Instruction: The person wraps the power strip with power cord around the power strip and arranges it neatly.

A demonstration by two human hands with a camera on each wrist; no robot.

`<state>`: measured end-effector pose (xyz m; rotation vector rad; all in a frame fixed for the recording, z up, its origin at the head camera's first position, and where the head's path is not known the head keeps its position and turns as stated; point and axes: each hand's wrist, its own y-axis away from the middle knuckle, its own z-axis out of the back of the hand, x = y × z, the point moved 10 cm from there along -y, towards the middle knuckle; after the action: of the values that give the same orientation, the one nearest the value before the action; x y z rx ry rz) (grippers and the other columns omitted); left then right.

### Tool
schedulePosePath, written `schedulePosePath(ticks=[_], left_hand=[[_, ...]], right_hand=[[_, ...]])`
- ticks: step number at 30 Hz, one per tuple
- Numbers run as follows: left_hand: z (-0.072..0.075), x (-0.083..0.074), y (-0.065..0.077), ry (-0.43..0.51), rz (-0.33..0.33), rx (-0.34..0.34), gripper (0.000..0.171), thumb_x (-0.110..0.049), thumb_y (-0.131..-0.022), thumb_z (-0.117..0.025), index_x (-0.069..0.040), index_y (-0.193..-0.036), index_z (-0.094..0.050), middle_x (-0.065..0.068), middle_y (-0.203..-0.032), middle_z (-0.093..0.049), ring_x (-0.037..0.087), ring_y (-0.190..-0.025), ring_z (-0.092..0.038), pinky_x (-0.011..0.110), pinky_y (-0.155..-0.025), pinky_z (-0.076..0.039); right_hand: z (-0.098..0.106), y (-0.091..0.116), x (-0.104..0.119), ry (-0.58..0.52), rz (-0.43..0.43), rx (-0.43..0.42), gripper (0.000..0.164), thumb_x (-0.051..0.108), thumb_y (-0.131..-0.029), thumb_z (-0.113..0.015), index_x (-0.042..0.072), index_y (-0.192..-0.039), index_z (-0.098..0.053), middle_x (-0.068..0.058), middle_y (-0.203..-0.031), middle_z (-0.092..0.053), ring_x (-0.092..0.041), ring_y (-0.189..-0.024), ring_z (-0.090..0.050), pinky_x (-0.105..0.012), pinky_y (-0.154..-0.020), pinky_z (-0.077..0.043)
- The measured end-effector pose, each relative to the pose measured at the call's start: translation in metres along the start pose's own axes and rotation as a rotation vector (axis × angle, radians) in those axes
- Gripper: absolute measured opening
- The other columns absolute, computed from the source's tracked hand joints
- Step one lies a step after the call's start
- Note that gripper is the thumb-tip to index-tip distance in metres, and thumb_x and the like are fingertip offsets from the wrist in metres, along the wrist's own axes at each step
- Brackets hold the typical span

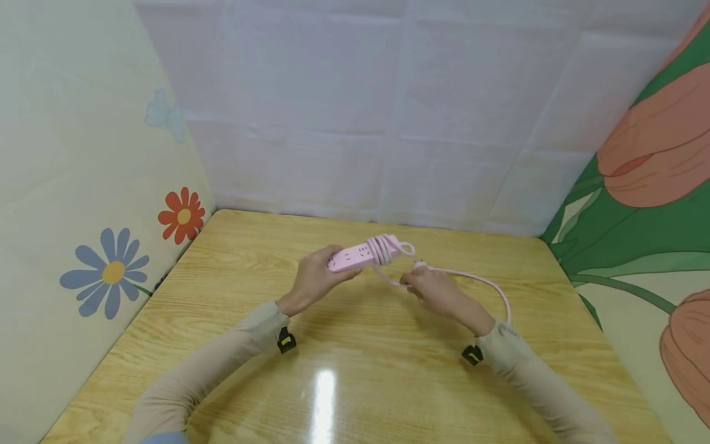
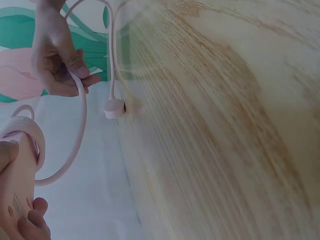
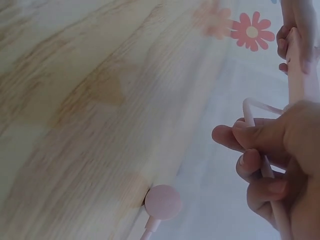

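A pink power strip (image 1: 349,258) is gripped at its near end by the left hand (image 1: 316,274), held above the table with its sockets facing up. Several turns of its pink cord (image 1: 379,250) wrap the far end, where a small loop sticks out. The right hand (image 1: 435,290) pinches the cord between thumb and fingers, a short way from the strip. From there the cord runs on to the right and curves back behind the right wrist. In the right wrist view the round plug (image 3: 163,202) hangs beyond the right hand, close over the tabletop.
The wooden table (image 1: 377,382) has a bright glare streak near its front. A white cloth wall (image 1: 333,123) stands behind it. Flower-printed panels (image 1: 50,185) rise along the left and right sides. Each sleeve has a small black wrist camera (image 1: 286,341) below it.
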<state>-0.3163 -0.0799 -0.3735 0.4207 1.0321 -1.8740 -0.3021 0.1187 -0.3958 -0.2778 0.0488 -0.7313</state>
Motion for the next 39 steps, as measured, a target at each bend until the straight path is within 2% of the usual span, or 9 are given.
schedulePosePath(ticks=[6, 12, 22, 25, 30, 34, 37, 39], left_hand=[[0.002, 0.004, 0.000, -0.001, 0.016, -0.007, 0.051, -0.034, -0.081, -0.083, -0.002, -0.116, -0.066, 0.009, -0.101, -0.070, 0.017, -0.083, -0.066, 0.029, -0.068, -0.055], [0.003, 0.011, -0.001, -0.026, 0.029, -0.025, 0.050, -0.034, -0.080, -0.084, -0.002, -0.114, -0.067, 0.009, -0.099, -0.071, 0.017, -0.079, -0.065, 0.029, -0.065, -0.054], [0.002, 0.022, -0.003, -0.055, 0.111, -0.029, 0.053, -0.039, -0.081, -0.082, -0.003, -0.117, -0.065, 0.009, -0.098, -0.071, 0.018, -0.077, -0.064, 0.030, -0.063, -0.053], [0.003, 0.025, -0.003, -0.067, 0.118, -0.030, 0.053, -0.039, -0.082, -0.081, -0.003, -0.116, -0.065, 0.009, -0.098, -0.070, 0.018, -0.077, -0.064, 0.031, -0.064, -0.053], [0.003, 0.030, -0.001, -0.081, 0.137, -0.013, 0.053, -0.040, -0.081, -0.081, -0.003, -0.115, -0.065, 0.008, -0.096, -0.070, 0.017, -0.076, -0.064, 0.031, -0.064, -0.053], [0.001, 0.036, 0.000, -0.098, 0.153, 0.015, 0.053, -0.041, -0.081, -0.081, -0.004, -0.116, -0.066, 0.006, -0.097, -0.070, 0.015, -0.077, -0.063, 0.029, -0.064, -0.053], [-0.001, 0.037, 0.000, -0.107, 0.152, 0.033, 0.053, -0.040, -0.081, -0.082, -0.003, -0.115, -0.066, 0.006, -0.096, -0.069, 0.016, -0.076, -0.063, 0.029, -0.063, -0.053], [-0.002, 0.037, 0.001, -0.110, 0.154, 0.049, 0.053, -0.040, -0.081, -0.082, -0.003, -0.114, -0.065, 0.006, -0.096, -0.069, 0.016, -0.076, -0.063, 0.029, -0.062, -0.053]], right_hand=[[0.008, 0.003, 0.007, 0.074, 0.047, -0.066, 0.018, 0.004, -0.085, -0.074, 0.010, -0.102, -0.071, -0.007, -0.085, -0.065, -0.023, -0.068, -0.059, -0.033, -0.051, -0.050], [0.015, 0.005, 0.012, 0.169, 0.098, -0.147, 0.018, 0.009, -0.085, -0.075, 0.013, -0.102, -0.071, -0.005, -0.080, -0.061, -0.020, -0.057, -0.056, -0.029, -0.041, -0.042], [0.027, 0.006, 0.035, 0.121, 0.205, -0.194, 0.020, 0.006, -0.084, -0.075, 0.007, -0.104, -0.074, -0.004, -0.082, -0.069, -0.019, -0.066, -0.058, -0.030, -0.053, -0.050], [0.031, 0.006, 0.041, 0.122, 0.218, -0.205, 0.028, -0.003, -0.081, -0.072, 0.005, -0.107, -0.074, -0.007, -0.087, -0.072, -0.021, -0.067, -0.060, -0.032, -0.055, -0.051], [0.037, 0.006, 0.052, 0.158, 0.261, -0.250, 0.052, -0.016, -0.066, -0.062, 0.005, -0.112, -0.073, -0.008, -0.092, -0.074, -0.023, -0.069, -0.061, -0.033, -0.054, -0.051], [0.042, 0.008, 0.058, 0.185, 0.302, -0.308, 0.055, -0.020, -0.065, -0.060, 0.006, -0.112, -0.074, -0.007, -0.095, -0.074, -0.018, -0.062, -0.049, -0.028, -0.048, -0.041], [0.047, 0.010, 0.059, 0.209, 0.301, -0.353, 0.057, -0.022, -0.065, -0.060, 0.009, -0.110, -0.074, -0.005, -0.097, -0.074, -0.016, -0.059, -0.041, -0.024, -0.042, -0.032], [0.049, 0.010, 0.059, 0.227, 0.299, -0.377, 0.057, -0.022, -0.064, -0.060, 0.010, -0.109, -0.073, -0.004, -0.098, -0.074, -0.016, -0.058, -0.041, -0.022, -0.040, -0.030]])
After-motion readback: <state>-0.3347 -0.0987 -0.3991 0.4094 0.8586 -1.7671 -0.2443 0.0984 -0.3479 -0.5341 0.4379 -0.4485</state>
